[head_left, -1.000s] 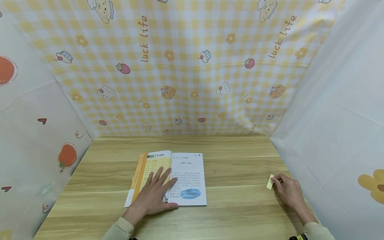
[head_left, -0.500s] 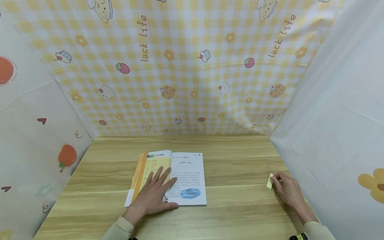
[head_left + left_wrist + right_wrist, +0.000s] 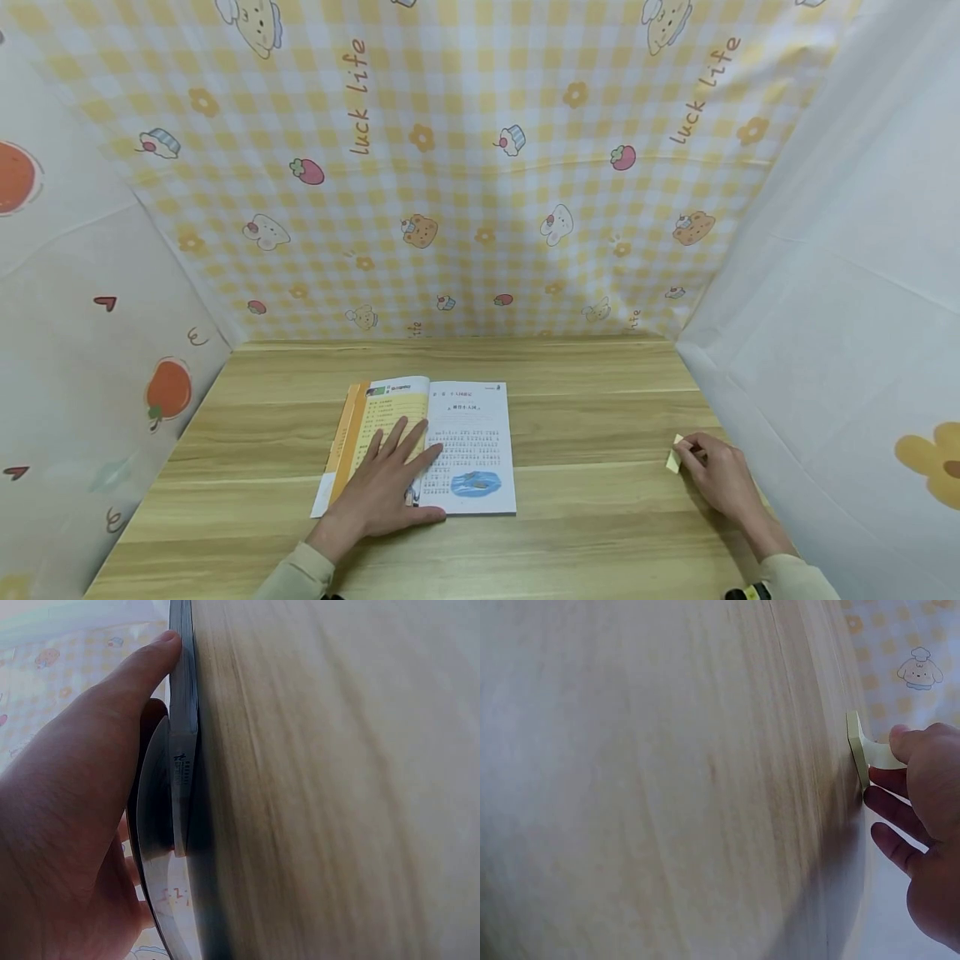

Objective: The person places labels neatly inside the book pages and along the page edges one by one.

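Observation:
An open book (image 3: 472,417) with printed pages and a blue picture lies on the table. My left hand (image 3: 386,487) rests on it with spread fingers, mostly over the yellow left page, and its thumb lies along the bottom edge. In the left wrist view the book's edge (image 3: 184,690) shows beside the thumb. Far to the right, my right hand (image 3: 720,475) pinches the top sheet of a small pale yellow pad of sticky notes (image 3: 672,461). Seen from the right wrist, the sheet (image 3: 881,755) bends up from the pad (image 3: 857,750) between thumb and index finger.
The wooden table (image 3: 585,500) carries both items. A yellow checked curtain (image 3: 465,200) stands along its back edge, and white cloths (image 3: 840,275) hang at both sides, the right one close to the right hand.
The right hand's thumb and index finger have shifted slightly at the sticky notes. My left hand and the book have stayed in place.

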`<state>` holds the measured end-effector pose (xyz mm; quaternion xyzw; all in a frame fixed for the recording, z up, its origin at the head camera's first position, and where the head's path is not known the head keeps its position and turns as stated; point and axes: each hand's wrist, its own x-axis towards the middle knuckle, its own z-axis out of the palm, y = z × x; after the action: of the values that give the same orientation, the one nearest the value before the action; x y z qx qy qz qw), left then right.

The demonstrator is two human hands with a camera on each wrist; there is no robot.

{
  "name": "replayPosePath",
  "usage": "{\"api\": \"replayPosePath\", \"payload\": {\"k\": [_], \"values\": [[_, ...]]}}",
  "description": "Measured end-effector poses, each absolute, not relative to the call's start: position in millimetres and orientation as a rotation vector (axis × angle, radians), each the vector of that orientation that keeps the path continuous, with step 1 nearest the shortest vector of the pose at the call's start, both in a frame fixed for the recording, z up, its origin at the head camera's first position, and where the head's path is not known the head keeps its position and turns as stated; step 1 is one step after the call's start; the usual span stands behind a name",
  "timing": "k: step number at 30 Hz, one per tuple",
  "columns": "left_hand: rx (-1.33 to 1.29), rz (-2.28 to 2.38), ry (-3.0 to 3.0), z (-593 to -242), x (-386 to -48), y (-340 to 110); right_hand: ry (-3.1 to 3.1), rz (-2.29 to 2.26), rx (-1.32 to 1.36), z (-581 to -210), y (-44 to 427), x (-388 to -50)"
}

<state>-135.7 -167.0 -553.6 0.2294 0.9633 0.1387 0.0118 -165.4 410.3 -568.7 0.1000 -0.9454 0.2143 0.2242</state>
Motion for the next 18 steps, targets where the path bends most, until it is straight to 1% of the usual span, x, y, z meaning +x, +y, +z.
{"api": "replayPosePath", "payload": {"k": [18], "values": [[0.719,0.433,3.009,-554.1,-136.1,-167.0,-2.655,0.551,0.327,-570.0,414.0,-165.5]]}}
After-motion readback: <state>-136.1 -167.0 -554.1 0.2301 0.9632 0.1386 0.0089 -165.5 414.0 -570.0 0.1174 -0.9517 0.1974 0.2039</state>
